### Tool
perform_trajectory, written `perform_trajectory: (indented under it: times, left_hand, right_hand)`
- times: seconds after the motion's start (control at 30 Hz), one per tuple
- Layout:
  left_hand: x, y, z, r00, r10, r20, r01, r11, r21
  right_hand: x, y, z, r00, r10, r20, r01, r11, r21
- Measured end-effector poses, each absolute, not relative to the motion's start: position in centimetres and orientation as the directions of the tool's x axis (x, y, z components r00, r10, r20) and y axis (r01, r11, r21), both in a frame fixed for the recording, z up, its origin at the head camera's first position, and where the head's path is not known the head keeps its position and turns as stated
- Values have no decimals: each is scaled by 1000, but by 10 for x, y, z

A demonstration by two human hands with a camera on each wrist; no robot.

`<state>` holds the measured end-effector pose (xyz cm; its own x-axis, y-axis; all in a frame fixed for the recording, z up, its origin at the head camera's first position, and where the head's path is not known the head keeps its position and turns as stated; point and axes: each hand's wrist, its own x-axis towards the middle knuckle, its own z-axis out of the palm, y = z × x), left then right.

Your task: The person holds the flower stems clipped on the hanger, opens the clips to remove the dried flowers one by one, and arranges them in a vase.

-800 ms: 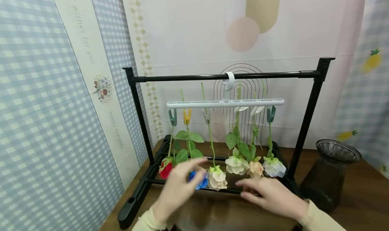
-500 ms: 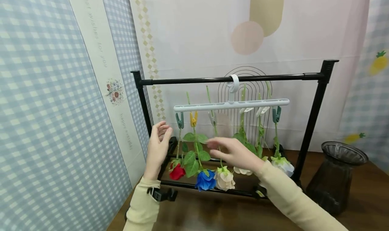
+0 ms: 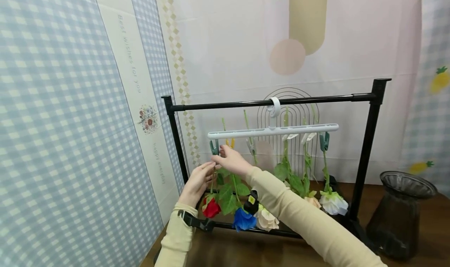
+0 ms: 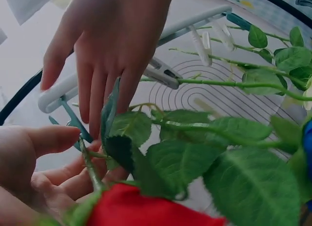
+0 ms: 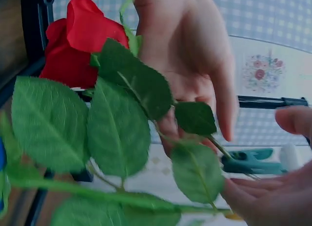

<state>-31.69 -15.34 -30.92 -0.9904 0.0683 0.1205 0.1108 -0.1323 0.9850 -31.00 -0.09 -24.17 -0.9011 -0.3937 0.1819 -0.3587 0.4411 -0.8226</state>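
Note:
A red rose (image 3: 211, 207) hangs head down from a teal clip (image 5: 256, 160) at the left end of a white hanger (image 3: 242, 134). My left hand (image 3: 194, 184) holds its stem (image 4: 90, 165) just below the clip, thumb tip against it and fingers curved behind. Across from it, my right hand (image 3: 233, 161) reaches to the clip with thumb and fingers spread on either side, a gap showing in the right wrist view. Beside them hang a blue rose (image 3: 244, 220) on a yellow clip (image 3: 230, 143) and a cream rose (image 3: 267, 219), partly covered by the right sleeve.
The hanger hooks over the bar (image 3: 225, 104) of a black rack standing on a brown table (image 3: 239, 249). More pale roses, including a white one (image 3: 333, 203), hang at the right. A dark glass vase (image 3: 395, 220) stands right of the rack.
Both hands have moved up from the flower heads to the red rose's stem and clip, the right one crossing leftward. The head view has shifted, so the rack sits lower.

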Motion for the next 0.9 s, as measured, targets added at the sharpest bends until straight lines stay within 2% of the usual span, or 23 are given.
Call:
perform_trajectory:
  times: [0.17, 0.23, 0.3, 0.4, 0.53, 0.67, 0.9]
  left_hand:
    - [-317, -145, -309, -990, 24, 137, 132, -156, 979]
    - [-316, -143, -310, -989, -1, 146, 144, -153, 978]
    - [-316, -143, -311, -988, -25, 150, 152, -134, 979]
    - [-313, -146, -312, -986, -44, 164, 167, -73, 983]
    - [-309, -147, -311, -980, -62, 191, 191, 3, 982]
    - [-305, -146, -310, -975, -75, 209, 208, 20, 978]
    - [-302, -143, -313, -964, -114, 239, 235, 52, 971]
  right_hand:
    - [-312, -18, -243, -943, -253, 218, -297, 338, -893]
    - [-312, -26, -243, -951, -185, 248, -299, 338, -892]
    - [-315, -33, -242, -951, -127, 283, -310, 384, -870]
    - [-319, -39, -241, -937, -68, 342, -322, 547, -773]
    - [-322, -40, -240, -905, -72, 419, -336, 725, -601]
    - [-321, -39, -243, -862, -138, 488, -400, 776, -487]
    - [-319, -38, -251, -816, -168, 554, -470, 750, -466]
